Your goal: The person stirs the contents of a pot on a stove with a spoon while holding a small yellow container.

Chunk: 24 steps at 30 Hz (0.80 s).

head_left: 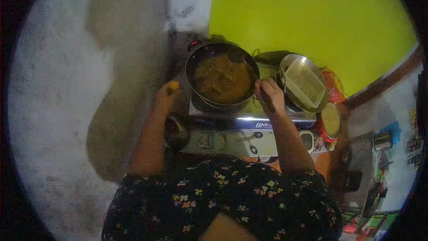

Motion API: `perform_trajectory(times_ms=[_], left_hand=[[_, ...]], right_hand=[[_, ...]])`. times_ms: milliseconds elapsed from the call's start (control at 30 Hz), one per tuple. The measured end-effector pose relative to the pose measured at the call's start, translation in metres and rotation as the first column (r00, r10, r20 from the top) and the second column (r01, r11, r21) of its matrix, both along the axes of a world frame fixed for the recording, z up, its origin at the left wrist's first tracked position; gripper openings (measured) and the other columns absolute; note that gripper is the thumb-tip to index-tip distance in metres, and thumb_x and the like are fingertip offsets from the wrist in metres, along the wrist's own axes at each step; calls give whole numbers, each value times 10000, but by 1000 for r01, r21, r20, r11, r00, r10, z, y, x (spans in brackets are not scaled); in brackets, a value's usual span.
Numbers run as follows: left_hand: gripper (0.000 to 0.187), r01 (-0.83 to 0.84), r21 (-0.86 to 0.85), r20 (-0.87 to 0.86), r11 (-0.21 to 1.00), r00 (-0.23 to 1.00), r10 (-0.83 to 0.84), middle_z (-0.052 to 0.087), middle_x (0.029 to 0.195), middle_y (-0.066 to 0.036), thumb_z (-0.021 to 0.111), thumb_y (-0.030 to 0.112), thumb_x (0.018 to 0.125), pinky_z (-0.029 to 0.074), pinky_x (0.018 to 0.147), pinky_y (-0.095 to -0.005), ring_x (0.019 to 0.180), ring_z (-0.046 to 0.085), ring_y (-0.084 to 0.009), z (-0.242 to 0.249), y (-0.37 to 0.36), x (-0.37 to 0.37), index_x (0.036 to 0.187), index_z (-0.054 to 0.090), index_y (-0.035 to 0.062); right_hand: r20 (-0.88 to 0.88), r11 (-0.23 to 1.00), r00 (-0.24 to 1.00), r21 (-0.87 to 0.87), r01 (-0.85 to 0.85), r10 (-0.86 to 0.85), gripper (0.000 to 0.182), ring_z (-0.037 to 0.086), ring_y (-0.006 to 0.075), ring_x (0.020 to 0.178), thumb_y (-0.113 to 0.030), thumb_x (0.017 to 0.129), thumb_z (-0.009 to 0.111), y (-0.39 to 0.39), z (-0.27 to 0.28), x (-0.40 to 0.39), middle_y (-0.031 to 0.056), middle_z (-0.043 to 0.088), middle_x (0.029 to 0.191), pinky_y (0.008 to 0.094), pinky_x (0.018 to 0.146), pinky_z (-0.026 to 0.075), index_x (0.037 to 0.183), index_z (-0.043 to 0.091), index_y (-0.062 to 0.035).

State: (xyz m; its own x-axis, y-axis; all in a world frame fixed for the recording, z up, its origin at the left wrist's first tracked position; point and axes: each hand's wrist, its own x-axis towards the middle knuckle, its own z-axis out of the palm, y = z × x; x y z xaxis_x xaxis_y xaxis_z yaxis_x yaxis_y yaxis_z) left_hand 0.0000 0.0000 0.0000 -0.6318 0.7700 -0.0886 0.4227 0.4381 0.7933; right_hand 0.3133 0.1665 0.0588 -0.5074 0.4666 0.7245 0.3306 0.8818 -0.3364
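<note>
A dark round pan (189,72) with brown food (223,78) in it stands on the stove (223,122). Inside the pan, at its upper right, lies the dark head of a utensil (236,57). My right hand (269,93) is closed at the pan's right rim, around what looks like the utensil's dark handle. To the left of the pan, my left hand (168,91) is closed on a small yellow-orange object (174,85), too small to make out fully.
Right of the pan, a metal bowl (292,60) holds a rectangular translucent container (305,82). A round tub (331,120) and red packaging (334,85) are beyond it. Scissors (253,148) lie in front of the stove. A dark pot (177,131) is at the left front.
</note>
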Motion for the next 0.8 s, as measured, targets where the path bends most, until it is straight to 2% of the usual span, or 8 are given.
perform_trajectory(times_ms=[167,267,333,400,467,567,667,800], left_hand=[[553,6,17,-9,1000,1000,-6,575,1285,-151,716,278,845,425,998,-416,1189,548,-304,-13,-1,-3,1321,523,73],[551,22,7,-36,1000,999,-22,573,1288,-148,712,295,847,423,1000,-417,1187,549,-302,-27,0,-11,1322,526,86],[553,36,29,-67,999,997,-34,585,1270,-147,719,311,839,423,1000,-411,1172,558,-293,-46,0,-21,1313,536,90],[560,21,50,-70,999,997,-17,599,1244,-146,730,326,827,428,994,-404,1151,570,-285,-45,2,-20,1301,548,89],[572,-20,50,-41,999,999,22,616,1212,-147,746,338,811,437,983,-396,1124,585,-277,-35,1,-12,1286,559,81],[567,-25,69,35,997,999,23,631,1176,-148,757,322,803,446,969,-390,1094,599,-274,1,-7,7,1274,568,71],[544,-31,53,-35,998,999,33,629,1183,-145,750,284,813,452,958,-388,1090,601,-271,-19,-2,-3,1277,566,67],[512,-1,45,-54,999,999,3,622,1203,-147,731,253,831,451,957,-390,1104,595,-268,-19,-3,-5,1278,565,64]], right_hand=[[-55,992,992,-52,-114,111,145,612,296,696,56,759,670,-5,-5,7,123,597,779,329,620,491,846,602,-38],[-12,949,982,-255,-186,189,163,579,207,715,66,820,639,-22,-2,12,101,566,795,282,644,475,963,642,-12],[-109,867,971,-437,-240,214,182,589,209,724,61,814,648,-9,-47,16,101,573,803,286,649,482,978,645,-19],[-88,870,979,-449,-204,184,191,600,218,737,52,811,657,-7,-51,15,104,583,814,290,656,490,985,646,-26],[41,951,995,-302,-74,90,190,613,235,755,40,808,666,-10,-45,20,111,598,830,293,667,500,983,646,-32],[37,1000,999,-14,-3,4,225,613,248,736,44,796,663,0,-44,20,120,604,839,308,665,499,1007,631,-27],[-97,985,994,-165,-55,40,214,618,258,737,47,800,661,-10,-26,16,122,612,845,302,671,498,1000,634,-25],[-54,992,997,-110,-59,54,204,621,259,759,50,797,658,-16,-8,18,120,610,845,297,680,494,985,639,-27]])
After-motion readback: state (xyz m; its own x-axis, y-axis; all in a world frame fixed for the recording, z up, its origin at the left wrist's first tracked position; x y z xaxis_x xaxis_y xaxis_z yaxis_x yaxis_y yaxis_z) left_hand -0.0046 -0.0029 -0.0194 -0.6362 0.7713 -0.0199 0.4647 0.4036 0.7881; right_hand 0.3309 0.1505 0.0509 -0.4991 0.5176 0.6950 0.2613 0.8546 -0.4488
